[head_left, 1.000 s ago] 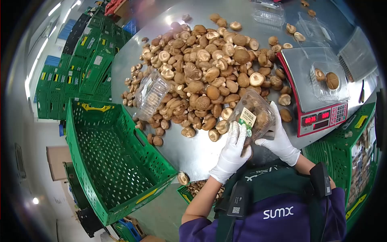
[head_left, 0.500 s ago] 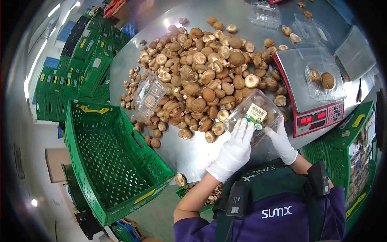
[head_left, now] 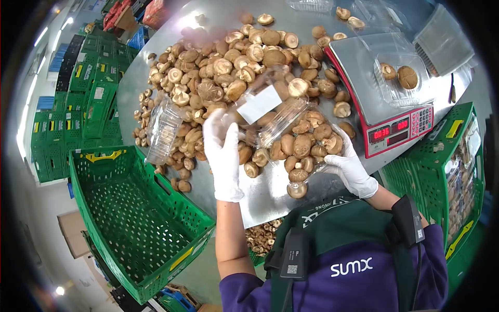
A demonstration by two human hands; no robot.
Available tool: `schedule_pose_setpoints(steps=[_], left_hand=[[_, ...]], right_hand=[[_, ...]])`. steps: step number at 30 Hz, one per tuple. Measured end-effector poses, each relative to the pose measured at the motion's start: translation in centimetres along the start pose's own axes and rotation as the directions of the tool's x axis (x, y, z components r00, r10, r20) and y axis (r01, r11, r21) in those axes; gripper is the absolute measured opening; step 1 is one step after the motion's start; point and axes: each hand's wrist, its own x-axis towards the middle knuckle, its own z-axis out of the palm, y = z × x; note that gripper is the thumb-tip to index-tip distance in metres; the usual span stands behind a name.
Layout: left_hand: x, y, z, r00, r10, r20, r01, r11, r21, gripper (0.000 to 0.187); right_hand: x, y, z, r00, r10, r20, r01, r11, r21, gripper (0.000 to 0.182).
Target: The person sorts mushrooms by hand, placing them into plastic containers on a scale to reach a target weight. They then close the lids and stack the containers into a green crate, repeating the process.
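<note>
Clamshell box [head_left: 291,135]: open, full of mushrooms, held over the table [head_left: 270,192] edge.
Left hand [head_left: 222,153]: fingers pinch the raised lid.
Right hand [head_left: 351,169]: fingers curled under the box.
Scale [head_left: 374,83]: tray with two mushrooms.
Green crate [head_left: 130,218]: empty.

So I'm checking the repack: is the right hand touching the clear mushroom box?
Touching. The head view shows the right hand gripping the open clear box's near edge.

Left hand [head_left: 223,156]: white glove, raised, fingers curled closed at the top in a grip; bare forearm extended upward from a purple sleeve. Right hand [head_left: 349,166]: white glove, fingers spread and gripping, wrist bent, held close to the body.
</note>
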Motion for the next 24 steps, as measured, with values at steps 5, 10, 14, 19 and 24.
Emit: schedule_pose_setpoints(steps=[5, 10, 14, 19, 24], left_hand=[[-2.8, -2.0, 0.6, 0.894, 0.361, -0.265, -0.154, 0.804, 0.575, 0.048], [-6.8, -2.4, 4.4, 0.907, 0.274, 0.319, -0.418, 0.66, 0.624, 0.051], [-7.0, -4.0, 6.2, 0.887, 0.136, 0.441, -0.43, 0.589, 0.684, 0.06], [-6.9, -3.6, 5.2, 0.994, 0.03, 0.108, -0.042, 0.993, 0.113, 0.057], [-6.6, -1.7, 2.1, 0.921, -0.314, 0.231, 0.342, 0.37, -0.864, 0.046]], right_hand=[[0.0, -0.2, -0.2, 0.999, 0.034, 0.002, -0.034, 0.999, 0.042, 0.084], [0.0, -0.7, 0.0, 0.996, 0.086, -0.01, -0.086, 0.996, -0.008, 0.085], [0.2, -0.5, -0.7, 0.998, 0.015, 0.067, -0.006, 0.991, -0.133, 0.087], [0.7, -1.0, -1.8, 0.993, 0.015, 0.115, 0.007, 0.981, -0.192, 0.09], [0.8, -1.1, -2.2, 0.99, -0.004, 0.142, 0.055, 0.933, -0.357, 0.086]])
